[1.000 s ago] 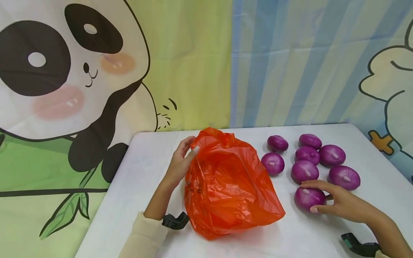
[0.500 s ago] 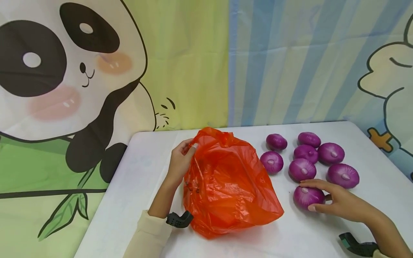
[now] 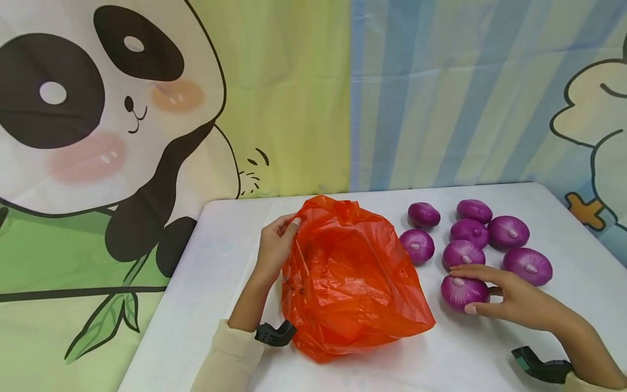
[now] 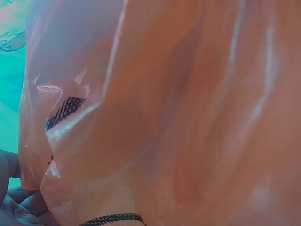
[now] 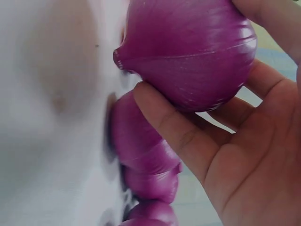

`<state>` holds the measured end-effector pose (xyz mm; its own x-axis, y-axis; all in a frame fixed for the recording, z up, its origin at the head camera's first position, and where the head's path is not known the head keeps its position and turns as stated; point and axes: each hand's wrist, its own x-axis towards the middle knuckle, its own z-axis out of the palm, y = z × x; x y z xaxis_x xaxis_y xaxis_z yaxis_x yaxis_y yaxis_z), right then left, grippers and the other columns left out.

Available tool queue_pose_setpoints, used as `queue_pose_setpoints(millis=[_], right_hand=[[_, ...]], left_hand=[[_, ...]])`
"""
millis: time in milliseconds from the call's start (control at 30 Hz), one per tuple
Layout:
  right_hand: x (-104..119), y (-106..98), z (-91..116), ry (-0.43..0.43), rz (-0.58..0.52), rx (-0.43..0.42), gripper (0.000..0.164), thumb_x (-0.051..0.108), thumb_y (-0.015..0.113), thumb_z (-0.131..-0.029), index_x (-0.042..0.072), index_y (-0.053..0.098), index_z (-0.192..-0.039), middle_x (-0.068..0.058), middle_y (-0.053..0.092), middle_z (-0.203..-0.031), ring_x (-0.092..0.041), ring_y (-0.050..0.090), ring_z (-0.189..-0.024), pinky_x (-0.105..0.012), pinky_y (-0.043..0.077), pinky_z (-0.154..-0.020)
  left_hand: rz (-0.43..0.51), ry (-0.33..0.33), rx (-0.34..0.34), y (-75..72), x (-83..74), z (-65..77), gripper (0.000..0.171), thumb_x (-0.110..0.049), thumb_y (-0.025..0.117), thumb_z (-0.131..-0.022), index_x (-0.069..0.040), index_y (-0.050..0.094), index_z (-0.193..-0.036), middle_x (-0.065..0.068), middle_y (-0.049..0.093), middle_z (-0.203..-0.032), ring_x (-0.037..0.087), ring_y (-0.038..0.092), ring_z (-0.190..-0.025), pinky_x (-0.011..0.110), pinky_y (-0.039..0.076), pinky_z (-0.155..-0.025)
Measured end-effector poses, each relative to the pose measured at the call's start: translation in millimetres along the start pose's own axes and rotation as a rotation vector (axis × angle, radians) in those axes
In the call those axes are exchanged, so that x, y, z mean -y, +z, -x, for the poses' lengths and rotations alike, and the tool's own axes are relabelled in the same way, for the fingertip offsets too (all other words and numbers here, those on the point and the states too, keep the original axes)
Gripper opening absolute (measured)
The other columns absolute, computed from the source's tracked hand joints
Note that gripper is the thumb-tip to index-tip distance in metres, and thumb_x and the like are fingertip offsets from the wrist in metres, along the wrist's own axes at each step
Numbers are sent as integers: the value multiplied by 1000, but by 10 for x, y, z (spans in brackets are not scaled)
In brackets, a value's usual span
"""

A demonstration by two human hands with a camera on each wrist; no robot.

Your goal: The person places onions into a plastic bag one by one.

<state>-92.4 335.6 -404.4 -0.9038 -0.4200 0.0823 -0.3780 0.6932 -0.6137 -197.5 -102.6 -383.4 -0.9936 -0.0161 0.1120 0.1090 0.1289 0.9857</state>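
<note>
My left hand [image 3: 275, 245] pinches the upper left edge of a thin red plastic bag [image 3: 360, 283], which sits puffed up in the middle of the table. The left wrist view is mostly filled by the bag's wall [image 4: 155, 122], with my fingers [image 4: 26, 205] at its lower left. My right hand [image 3: 519, 296] grips the nearest purple onion [image 3: 464, 293], thumb on the near side and fingers over the top and far side. In the right wrist view that onion [image 5: 188, 52] shows its pointed tip, turned toward the white tabletop. The inside of the bag is hidden.
Several more purple onions [image 3: 528, 265] lie loosely grouped at the right, behind the gripped one. One onion [image 3: 417, 246] is close beside the bag's right edge. The white table [image 3: 220, 239] ends at the back against a printed curtain [image 3: 294, 109].
The gripped onion and my right hand have shifted slightly left and up in the head view. My left hand has closed its thumb onto the bag's edge.
</note>
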Motion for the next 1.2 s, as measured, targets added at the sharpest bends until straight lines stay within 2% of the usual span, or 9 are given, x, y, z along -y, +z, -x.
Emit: queue_pose_setpoints(millis=[200,300,400,533,633,800,1000,1100,1200], right_hand=[[137,-108,-62,-49,-25,-36,62,25,85,-75,17,61,-132,3,59,-130,19,36,-114,-44,58,-68],[197,-164,-80,-64,-42,-51,64,20,84,-76,16,58,-134,8,56,-132,17,38,-114,-43,58,-67],[250,-227,-108,-70,-39,-58,65,17,83,-77,15,56,-136,8,54,-133,15,38,-115,-40,58,-67],[348,-322,-156,-70,-17,-83,69,16,84,-76,17,55,-138,6,53,-135,11,40,-114,-32,58,-68],[431,-375,-205,-88,-18,-112,70,13,85,-74,18,55,-138,9,51,-136,8,40,-114,-28,56,-66],[584,-404,-290,-140,-40,-128,72,8,84,-74,17,54,-139,7,50,-139,6,36,-121,-35,58,-67],[771,-446,-396,-203,-19,-129,75,7,86,-72,17,55,-139,5,52,-137,3,36,-123,-26,56,-69],[885,-480,-463,-204,-45,-112,75,8,85,-73,18,53,-141,2,52,-138,-1,39,-122,-28,57,-68],[991,-501,-517,-177,-91,-100,76,9,84,-75,22,50,-143,4,48,-140,-4,42,-119,-32,58,-68]], left_hand=[[-1,-1,-19,-1,-9,8,26,-23,59,-98,-5,69,-114,14,68,-97,27,62,-90,24,51,-70],[-9,-6,-24,2,2,4,26,-25,61,-97,-6,71,-111,17,66,-85,24,58,-77,24,47,-61],[-22,-9,-32,4,14,-1,26,-27,62,-97,-7,73,-109,15,64,-79,19,53,-70,25,43,-57],[-30,-6,-38,0,23,1,26,-27,62,-97,-6,73,-108,9,64,-77,16,52,-70,26,43,-59],[-28,2,-37,-5,27,4,26,-27,61,-97,-6,73,-108,7,62,-74,16,50,-70,26,43,-59],[-25,11,-28,-11,34,11,25,-27,62,-97,-7,74,-105,4,55,-66,17,47,-67,26,41,-58],[-25,12,-19,-10,14,26,25,-27,62,-96,-7,74,-105,3,55,-65,18,49,-69,27,43,-60],[-27,14,-24,-13,13,30,25,-28,62,-97,-7,74,-105,2,49,-61,18,47,-66,27,41,-58],[-21,13,-25,-11,12,35,25,-28,62,-97,-7,74,-105,1,48,-61,17,46,-64,27,40,-56]])
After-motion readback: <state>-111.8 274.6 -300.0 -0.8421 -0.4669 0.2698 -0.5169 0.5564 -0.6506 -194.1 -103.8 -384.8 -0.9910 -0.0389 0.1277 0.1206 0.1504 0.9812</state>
